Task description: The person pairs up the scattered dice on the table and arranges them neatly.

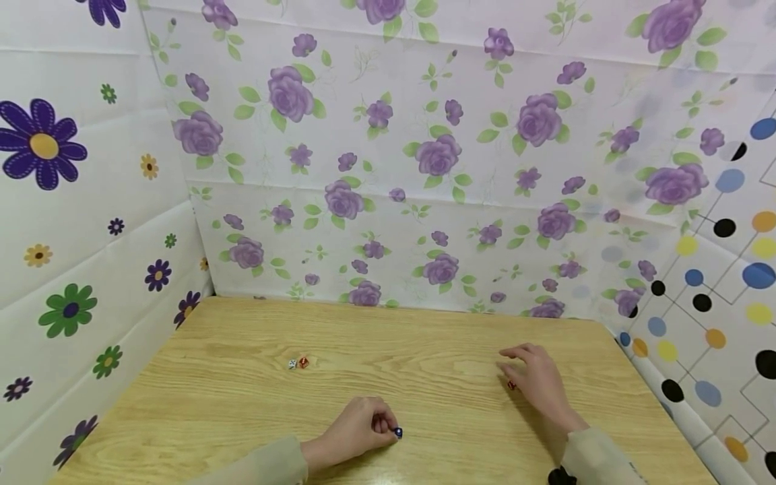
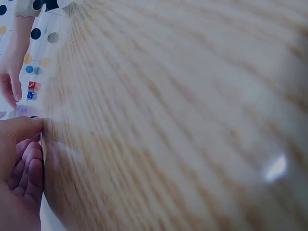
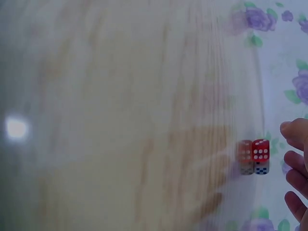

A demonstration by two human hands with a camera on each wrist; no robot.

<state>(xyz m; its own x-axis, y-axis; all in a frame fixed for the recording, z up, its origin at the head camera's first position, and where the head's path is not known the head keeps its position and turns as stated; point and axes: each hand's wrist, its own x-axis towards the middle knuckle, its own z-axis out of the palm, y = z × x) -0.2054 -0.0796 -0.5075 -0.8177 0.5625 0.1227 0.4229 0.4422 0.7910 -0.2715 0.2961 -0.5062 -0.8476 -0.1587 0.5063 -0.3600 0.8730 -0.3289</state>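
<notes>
My left hand [image 1: 358,430] pinches a small dark blue die [image 1: 398,432] between thumb and forefinger, low over the table's near middle. In the left wrist view, only a blue sliver of that die shows at the fingertips. Toward the right, my right hand [image 1: 536,380] hovers with fingers loosely spread and thumb apart from forefinger, holding nothing visible. Just under its thumb in the head view sits a red die [image 1: 512,386]. The left wrist view shows a red die [image 2: 32,85] beside a blue die [image 2: 30,96] near the right hand; the head view does not clearly show that blue die.
A white die [image 1: 293,364] and another red die [image 1: 304,362] stand side by side at the table's left rear. The wood-grain table [image 1: 388,337] is bordered by a flowered cloth [image 1: 394,168] behind and patterned cloths at both sides. Something black [image 1: 560,476] shows beside the right sleeve.
</notes>
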